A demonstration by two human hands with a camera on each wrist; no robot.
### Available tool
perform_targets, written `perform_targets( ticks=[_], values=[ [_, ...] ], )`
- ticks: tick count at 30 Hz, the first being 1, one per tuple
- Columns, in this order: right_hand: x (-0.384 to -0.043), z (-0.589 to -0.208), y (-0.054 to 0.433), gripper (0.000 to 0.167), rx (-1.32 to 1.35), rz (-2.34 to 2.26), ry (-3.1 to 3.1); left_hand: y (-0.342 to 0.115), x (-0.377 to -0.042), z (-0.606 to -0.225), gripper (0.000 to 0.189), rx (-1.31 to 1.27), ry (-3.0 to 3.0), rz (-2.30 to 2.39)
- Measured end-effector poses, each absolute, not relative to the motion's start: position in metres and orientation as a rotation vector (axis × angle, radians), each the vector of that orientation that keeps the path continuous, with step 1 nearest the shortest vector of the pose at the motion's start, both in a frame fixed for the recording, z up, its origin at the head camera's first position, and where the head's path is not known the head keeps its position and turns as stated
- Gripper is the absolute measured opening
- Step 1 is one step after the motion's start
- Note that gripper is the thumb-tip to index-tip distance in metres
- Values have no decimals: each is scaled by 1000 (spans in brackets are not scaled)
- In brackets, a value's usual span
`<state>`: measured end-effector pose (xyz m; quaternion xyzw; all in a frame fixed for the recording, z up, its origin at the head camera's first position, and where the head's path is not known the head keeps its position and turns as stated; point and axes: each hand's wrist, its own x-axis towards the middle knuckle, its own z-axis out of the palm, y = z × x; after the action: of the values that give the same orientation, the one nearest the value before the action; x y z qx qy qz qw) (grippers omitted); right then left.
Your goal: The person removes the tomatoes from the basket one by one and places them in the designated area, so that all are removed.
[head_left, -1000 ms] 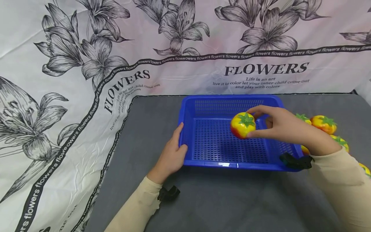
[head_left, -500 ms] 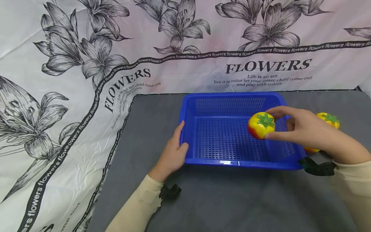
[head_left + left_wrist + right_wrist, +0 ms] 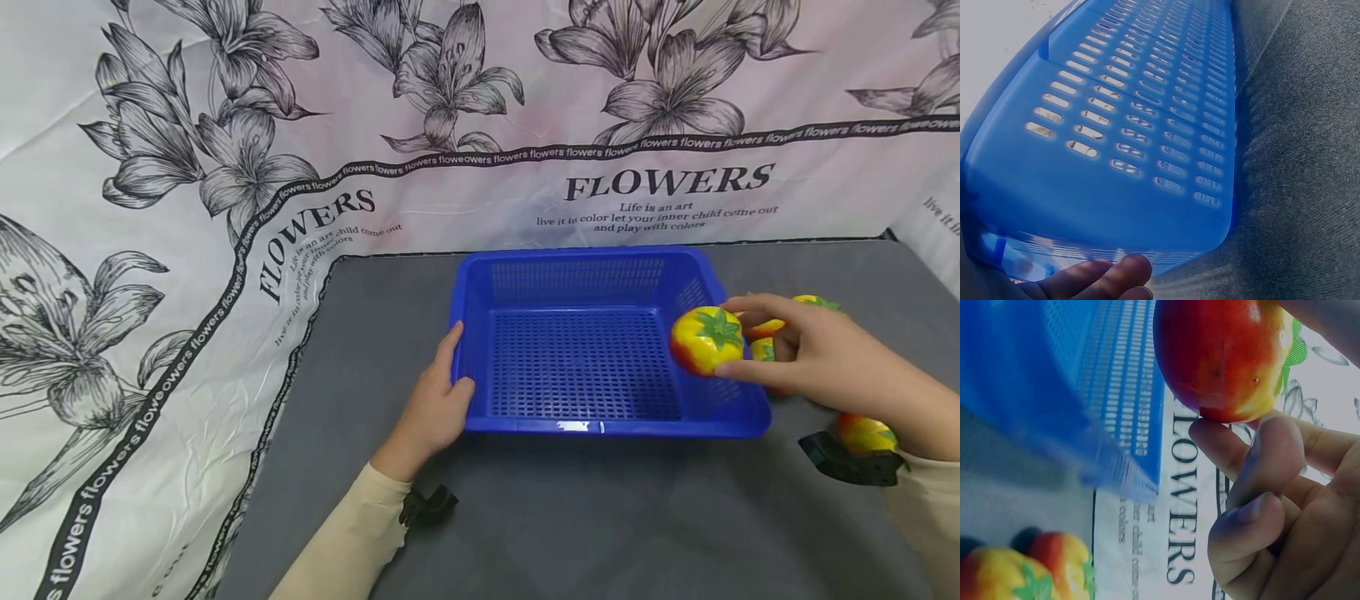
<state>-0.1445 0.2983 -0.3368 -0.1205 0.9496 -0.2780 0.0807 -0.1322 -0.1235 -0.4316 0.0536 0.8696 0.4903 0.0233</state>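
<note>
My right hand pinches a glossy red-and-yellow toy fruit between thumb and fingers. Its green star-shaped leaf top faces the hand in the head view. The fruit hangs over the right wall of a blue perforated plastic basket. From the right wrist view, the fruit's redder side shows, with two fingers curled below it. At the basket's left wall, my left hand holds the rim. Fingertips show beside the basket's near corner in the left wrist view.
Several similar toy fruits lie right of the basket, one beside my right wrist and others partly behind that hand. A dark grey cloth covers the table. A white floral curtain borders the back and left.
My right hand has moved right with the toy fruit, from above the basket's inside to its right wall. The left hand keeps its place on the rim. The head view has shifted slightly.
</note>
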Motion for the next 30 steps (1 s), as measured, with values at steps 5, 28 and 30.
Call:
perform_targets(
  ticks=[5, 28, 30],
  values=[
    [-133, -345, 316, 75, -340, -817, 2917, -121, -132, -432, 77, 188, 2676, 1533],
    [-96, -366, 369, 76, -38, -727, 2942, -123, -134, -434, 78, 231, 2671, 1581],
    [-92, -370, 372, 75, -46, -745, 2953, -122, -133, -434, 78, 234, 2674, 1575]
  ],
)
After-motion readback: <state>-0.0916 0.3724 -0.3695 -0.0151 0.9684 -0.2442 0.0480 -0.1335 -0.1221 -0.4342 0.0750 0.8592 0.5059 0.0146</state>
